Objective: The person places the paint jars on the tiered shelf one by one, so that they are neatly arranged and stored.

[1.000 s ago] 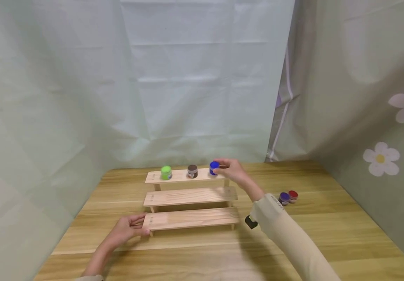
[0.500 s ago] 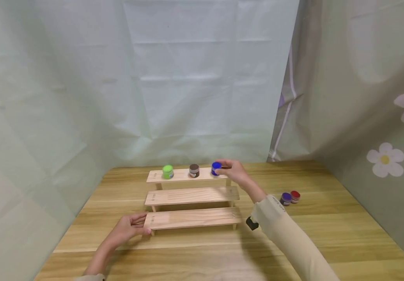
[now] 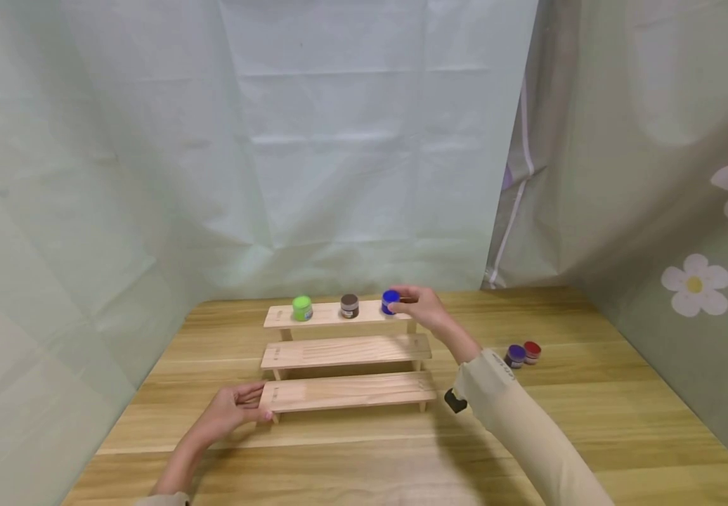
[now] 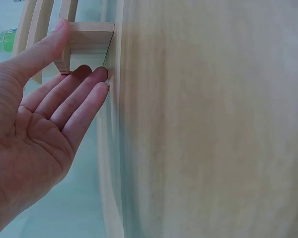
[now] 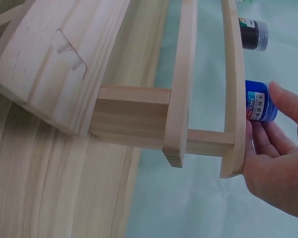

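Note:
A three-tier wooden display rack (image 3: 346, 353) stands on the table. At the near left end of its lowest step my left hand (image 3: 223, 414) holds the board, thumb at the front edge and fingers at the back side. In the left wrist view, the board's end lies between thumb and fingertips. On the top step's right end sits a blue paint jar (image 3: 390, 303), upright, pinched by my right hand (image 3: 426, 310). The right wrist view shows its printed label (image 5: 257, 105) and the thumb at its lid. A dark brown jar (image 3: 349, 306) and a green jar (image 3: 302, 308) stand left of it.
A purple jar (image 3: 516, 356) and a red-lidded jar (image 3: 531, 352) stand close together on the wooden table (image 3: 598, 422), right of the rack. Pale cloth (image 3: 364, 169) hangs behind and along both sides. A small black object (image 3: 455, 400) shows beneath the right sleeve.
The whole view shifted slightly at first. Both hands keep their places on the rack and the blue paint jar, and the other jars have not moved.

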